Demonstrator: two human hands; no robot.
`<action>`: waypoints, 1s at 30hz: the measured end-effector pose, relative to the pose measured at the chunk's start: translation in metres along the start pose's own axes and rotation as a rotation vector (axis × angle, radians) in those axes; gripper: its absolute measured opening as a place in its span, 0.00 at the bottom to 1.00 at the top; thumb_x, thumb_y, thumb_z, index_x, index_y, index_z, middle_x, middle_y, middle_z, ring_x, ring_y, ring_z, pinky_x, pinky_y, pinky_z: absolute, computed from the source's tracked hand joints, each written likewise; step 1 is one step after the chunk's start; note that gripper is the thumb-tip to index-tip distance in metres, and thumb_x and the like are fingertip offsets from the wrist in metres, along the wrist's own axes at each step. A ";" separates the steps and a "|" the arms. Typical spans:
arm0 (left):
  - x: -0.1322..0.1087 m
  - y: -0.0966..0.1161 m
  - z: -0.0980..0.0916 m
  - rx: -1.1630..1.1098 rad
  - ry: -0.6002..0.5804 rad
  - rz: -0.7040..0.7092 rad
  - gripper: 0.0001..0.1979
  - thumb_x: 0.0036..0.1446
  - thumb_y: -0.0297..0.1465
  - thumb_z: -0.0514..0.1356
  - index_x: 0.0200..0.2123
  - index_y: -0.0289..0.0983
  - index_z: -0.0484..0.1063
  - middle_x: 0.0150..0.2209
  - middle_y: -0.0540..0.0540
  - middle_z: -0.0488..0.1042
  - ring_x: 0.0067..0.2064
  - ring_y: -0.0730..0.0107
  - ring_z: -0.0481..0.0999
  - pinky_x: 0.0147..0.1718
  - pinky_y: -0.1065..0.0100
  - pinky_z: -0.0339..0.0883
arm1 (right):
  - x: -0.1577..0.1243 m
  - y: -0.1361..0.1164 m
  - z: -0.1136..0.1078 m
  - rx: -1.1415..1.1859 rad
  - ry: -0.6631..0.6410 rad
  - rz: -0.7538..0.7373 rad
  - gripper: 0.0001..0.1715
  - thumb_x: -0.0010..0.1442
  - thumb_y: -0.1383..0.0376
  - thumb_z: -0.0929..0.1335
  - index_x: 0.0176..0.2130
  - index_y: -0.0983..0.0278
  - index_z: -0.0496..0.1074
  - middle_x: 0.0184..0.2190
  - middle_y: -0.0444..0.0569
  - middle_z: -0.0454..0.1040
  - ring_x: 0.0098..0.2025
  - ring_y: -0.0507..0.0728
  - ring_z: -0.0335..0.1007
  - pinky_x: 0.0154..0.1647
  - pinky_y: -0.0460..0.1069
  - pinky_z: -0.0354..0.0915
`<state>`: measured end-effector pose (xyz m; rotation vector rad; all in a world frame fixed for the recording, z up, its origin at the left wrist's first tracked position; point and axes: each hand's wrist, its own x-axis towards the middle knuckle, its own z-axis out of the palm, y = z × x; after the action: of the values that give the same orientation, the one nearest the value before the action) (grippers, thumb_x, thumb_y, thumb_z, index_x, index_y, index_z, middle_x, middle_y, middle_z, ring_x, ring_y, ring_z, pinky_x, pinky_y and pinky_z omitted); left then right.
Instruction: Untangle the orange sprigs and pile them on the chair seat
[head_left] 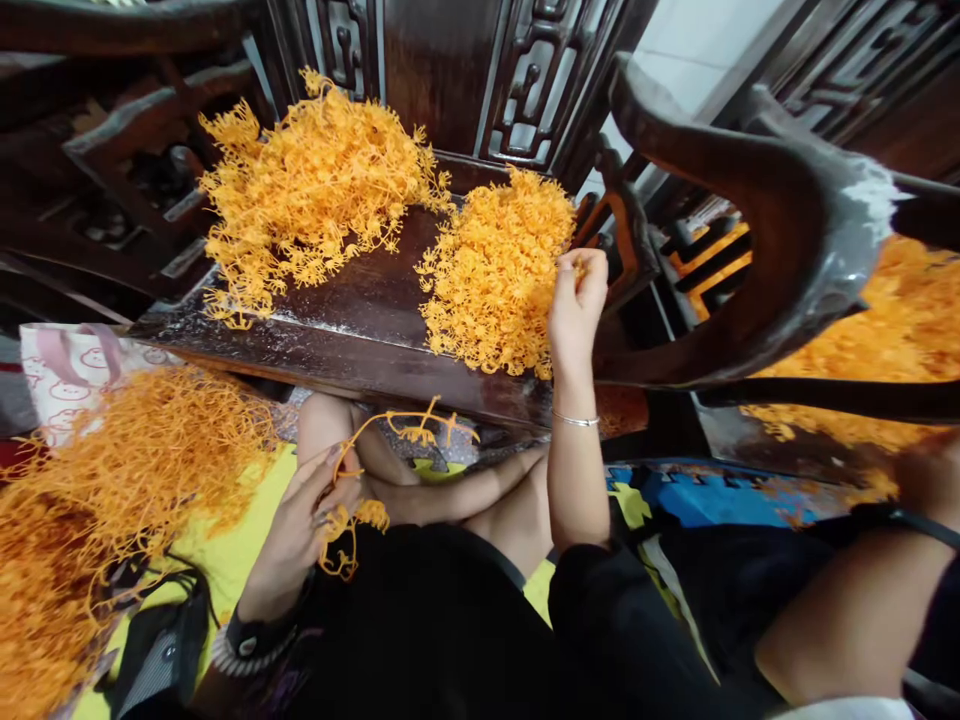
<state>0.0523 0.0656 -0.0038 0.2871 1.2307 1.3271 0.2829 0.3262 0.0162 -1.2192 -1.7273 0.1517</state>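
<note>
My left hand is closed around a thin orange strand with small branching tips, held above my lap. More curled orange pieces hang beside its fingers. My right hand reaches to the right edge of a dense orange pile on the dark wooden bench. Its fingers are pinched together, and what is between them is too small to make out. A second, looser orange pile lies farther left on the same bench.
Tangled orange strands heap on the floor at left, by a white printed bag. A curved wooden armrest rises at right. Beyond it are another orange pile and a person's arm. A black item lies on the yellow mat.
</note>
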 end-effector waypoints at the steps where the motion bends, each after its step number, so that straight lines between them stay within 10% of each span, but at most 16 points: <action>1: 0.000 -0.001 0.001 0.001 0.009 -0.008 0.13 0.50 0.39 0.66 0.26 0.37 0.69 0.14 0.58 0.52 0.15 0.80 0.55 0.15 0.78 0.56 | -0.001 0.003 0.004 -0.119 0.006 0.006 0.26 0.67 0.50 0.51 0.44 0.62 0.66 0.43 0.56 0.66 0.51 0.65 0.63 0.52 0.65 0.59; 6: 0.002 -0.007 0.006 -0.009 -0.038 -0.036 0.13 0.51 0.40 0.65 0.26 0.37 0.69 0.13 0.59 0.52 0.14 0.81 0.54 0.14 0.78 0.56 | -0.011 -0.005 0.005 -0.261 -0.174 0.071 0.26 0.65 0.50 0.57 0.55 0.59 0.65 0.58 0.57 0.64 0.61 0.69 0.55 0.58 0.69 0.53; 10: 0.002 -0.010 0.012 -0.027 -0.058 -0.055 0.14 0.51 0.39 0.66 0.25 0.37 0.68 0.13 0.59 0.52 0.14 0.81 0.55 0.14 0.78 0.56 | -0.028 -0.039 -0.017 -0.174 -0.069 -0.045 0.30 0.66 0.51 0.57 0.63 0.56 0.56 0.65 0.51 0.55 0.69 0.66 0.40 0.63 0.69 0.47; 16: 0.003 -0.016 0.015 0.014 -0.002 -0.080 0.12 0.52 0.38 0.64 0.27 0.38 0.68 0.13 0.59 0.50 0.13 0.79 0.55 0.13 0.77 0.53 | -0.098 -0.071 -0.040 0.428 -0.012 0.105 0.20 0.68 0.60 0.54 0.50 0.56 0.69 0.45 0.50 0.74 0.46 0.59 0.72 0.50 0.59 0.67; 19: 0.003 -0.020 0.017 -0.031 -0.099 -0.063 0.15 0.51 0.41 0.66 0.27 0.37 0.68 0.13 0.60 0.50 0.14 0.81 0.52 0.14 0.78 0.53 | -0.136 -0.077 -0.042 0.726 -0.279 0.238 0.15 0.65 0.64 0.60 0.51 0.56 0.67 0.39 0.48 0.75 0.37 0.55 0.73 0.44 0.54 0.70; 22: 0.004 -0.024 0.022 -0.042 -0.165 -0.047 0.16 0.54 0.42 0.64 0.28 0.36 0.67 0.13 0.60 0.50 0.15 0.82 0.50 0.16 0.79 0.52 | -0.161 -0.084 -0.044 0.774 -0.525 0.267 0.22 0.61 0.64 0.66 0.55 0.57 0.65 0.50 0.51 0.72 0.48 0.58 0.71 0.51 0.55 0.68; 25: 0.006 -0.031 0.023 0.019 -0.171 -0.014 0.16 0.57 0.42 0.61 0.28 0.35 0.67 0.14 0.59 0.51 0.16 0.82 0.50 0.17 0.80 0.50 | -0.171 -0.091 -0.043 0.776 -0.546 0.287 0.21 0.61 0.59 0.67 0.54 0.57 0.67 0.51 0.51 0.73 0.48 0.59 0.72 0.50 0.55 0.68; 30: 0.008 -0.034 0.011 0.243 -0.264 0.019 0.17 0.62 0.42 0.55 0.31 0.34 0.72 0.15 0.58 0.52 0.18 0.80 0.47 0.18 0.78 0.47 | -0.167 -0.095 -0.050 0.678 -0.407 0.366 0.17 0.65 0.58 0.62 0.29 0.62 0.70 0.24 0.45 0.71 0.28 0.53 0.68 0.31 0.48 0.65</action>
<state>0.0787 0.0668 -0.0297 0.6277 1.1647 1.1144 0.2619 0.1308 -0.0091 -1.0053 -1.5560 1.1725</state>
